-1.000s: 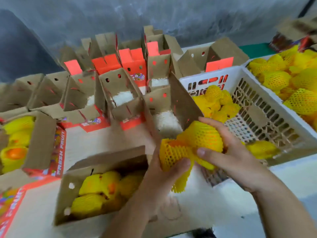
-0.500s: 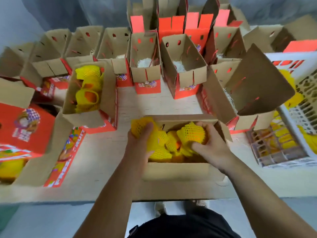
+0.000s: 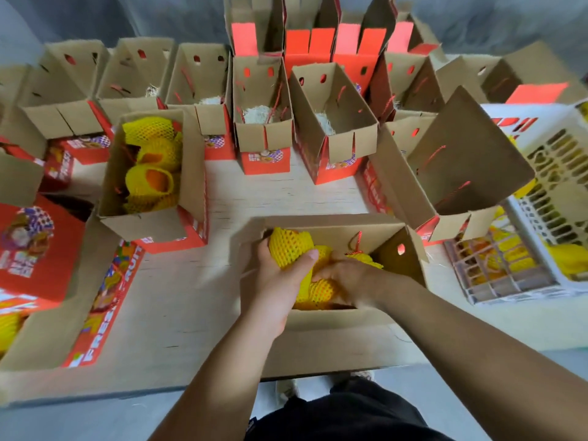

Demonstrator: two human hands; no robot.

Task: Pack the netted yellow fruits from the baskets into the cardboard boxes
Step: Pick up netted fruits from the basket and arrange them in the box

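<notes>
Two hands, left hand (image 3: 276, 275) gripping netted fruit (image 3: 289, 249), right hand (image 3: 345, 276) inside box (image 3: 321, 316)

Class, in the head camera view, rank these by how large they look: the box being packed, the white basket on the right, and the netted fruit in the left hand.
1. box being packed, though nearness enlarges it
2. white basket, partly cut off, so unsure
3. netted fruit

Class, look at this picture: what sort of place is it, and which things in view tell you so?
Probably a fruit packing station. Rows of open cardboard boxes cover the table, a white plastic basket holds netted yellow fruits, and the left hand grips a netted fruit over a box.
</notes>
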